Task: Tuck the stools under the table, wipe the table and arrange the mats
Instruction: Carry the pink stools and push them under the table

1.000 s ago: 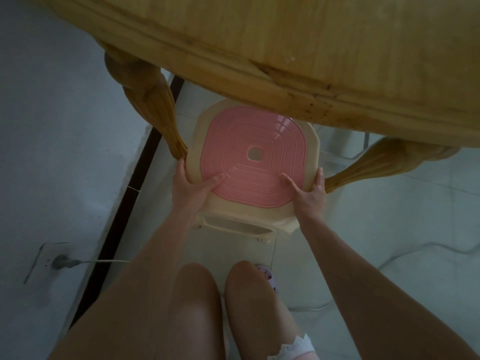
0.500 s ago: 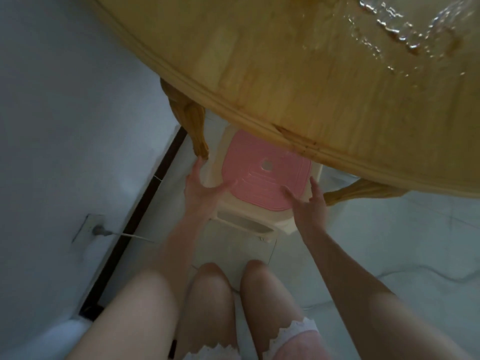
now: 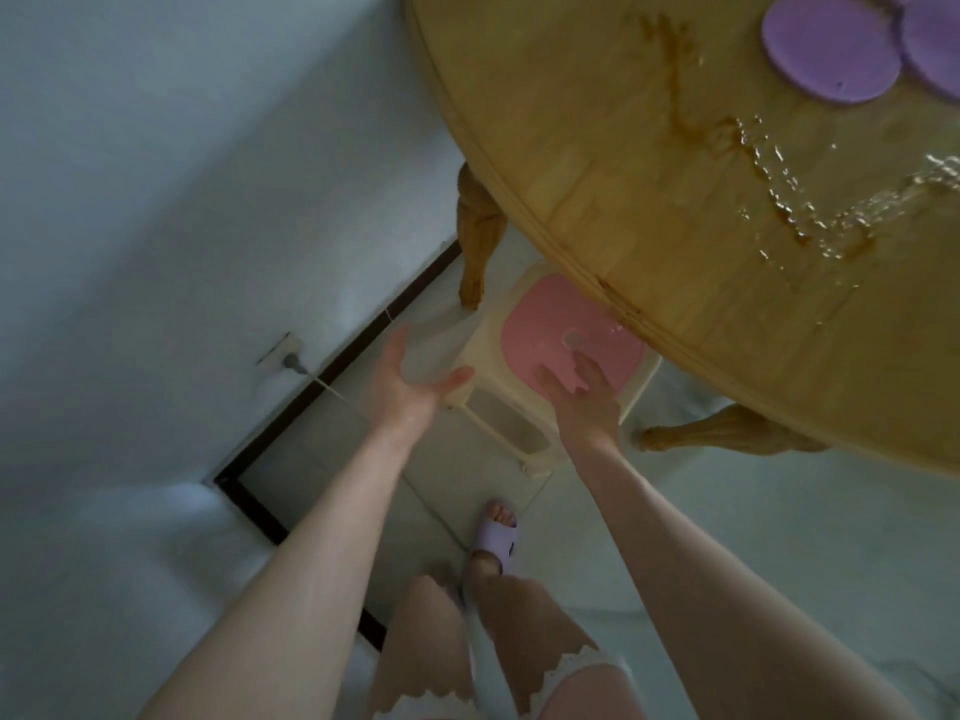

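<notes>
A cream plastic stool (image 3: 524, 433) with a pink seat (image 3: 545, 335) stands partly under the round wooden table (image 3: 597, 148), between two carved legs. My left hand (image 3: 410, 387) hovers open just left of the stool, fingers spread, not touching it. Above the seat's near edge my right hand (image 3: 584, 402) is open too and holds nothing. A wet spill (image 3: 779, 200) streaks the tabletop. Two purple round mats (image 3: 831, 49) lie at the table's far right, one overlapping the other.
A white wall (image 3: 156, 174) with a dark skirting board runs along the left. A plug and cable (image 3: 296, 361) sit low on that wall. My legs and a purple slipper (image 3: 496, 537) are on the pale tiled floor below the stool.
Both hands have let go of the stool and drawn back, fingers open. The stool sits further under the table. The view has risen, showing the tabletop's spill and mats.
</notes>
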Available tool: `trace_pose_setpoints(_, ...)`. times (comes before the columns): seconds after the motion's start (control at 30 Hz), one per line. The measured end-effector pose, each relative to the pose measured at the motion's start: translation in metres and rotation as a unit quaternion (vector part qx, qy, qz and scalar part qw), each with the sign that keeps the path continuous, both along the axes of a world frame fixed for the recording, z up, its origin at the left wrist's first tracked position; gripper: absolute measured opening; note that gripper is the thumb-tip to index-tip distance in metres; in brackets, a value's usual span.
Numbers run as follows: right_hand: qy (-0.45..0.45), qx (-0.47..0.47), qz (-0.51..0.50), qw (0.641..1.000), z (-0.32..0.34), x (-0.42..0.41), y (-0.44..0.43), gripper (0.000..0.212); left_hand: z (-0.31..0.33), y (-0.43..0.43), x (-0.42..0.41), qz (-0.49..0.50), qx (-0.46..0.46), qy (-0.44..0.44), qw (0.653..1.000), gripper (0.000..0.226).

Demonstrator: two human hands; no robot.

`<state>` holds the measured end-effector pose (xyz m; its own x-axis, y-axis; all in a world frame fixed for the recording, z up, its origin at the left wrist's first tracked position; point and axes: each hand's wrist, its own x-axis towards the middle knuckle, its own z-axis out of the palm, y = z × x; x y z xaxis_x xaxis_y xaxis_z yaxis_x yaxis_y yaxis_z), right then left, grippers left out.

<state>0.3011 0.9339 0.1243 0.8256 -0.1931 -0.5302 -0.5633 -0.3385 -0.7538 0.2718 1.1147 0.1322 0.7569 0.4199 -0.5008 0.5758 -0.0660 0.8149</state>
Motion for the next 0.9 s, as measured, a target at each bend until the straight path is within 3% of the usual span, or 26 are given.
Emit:
trace_pose_setpoints(0.17, -0.057, 0.028, 0.012, 0.998, 0.075, -0.013, 0.021, 0.072, 0.072, 0.023, -0.031, 0.006, -0.01, -0.042, 0.999, 0.097)
trace_pose_setpoints(0.47, -0.176, 0.11, 0.031, 0.978, 0.22, -0.031, 0.026, 0.051, 0.207, 0.001, -0.047, -0.006, 0.008, -0.174, 0.985, 0.101)
trace_pose_setpoints(0.73, -0.319, 0.148, -0.028, 0.936, 0.318, 0.014, -0.073, 0.053, 0.304, -0.103, 0.003, -0.106, 0.008, -0.295, 0.95, 0.103)
trace_pose_setpoints(0.9, -0.383, 0.137, -0.06, 0.911, 0.353, 0.035, -0.17, 0.05, 0.333, -0.209, 0.045, -0.163, -0.011, -0.355, 0.92, 0.086)
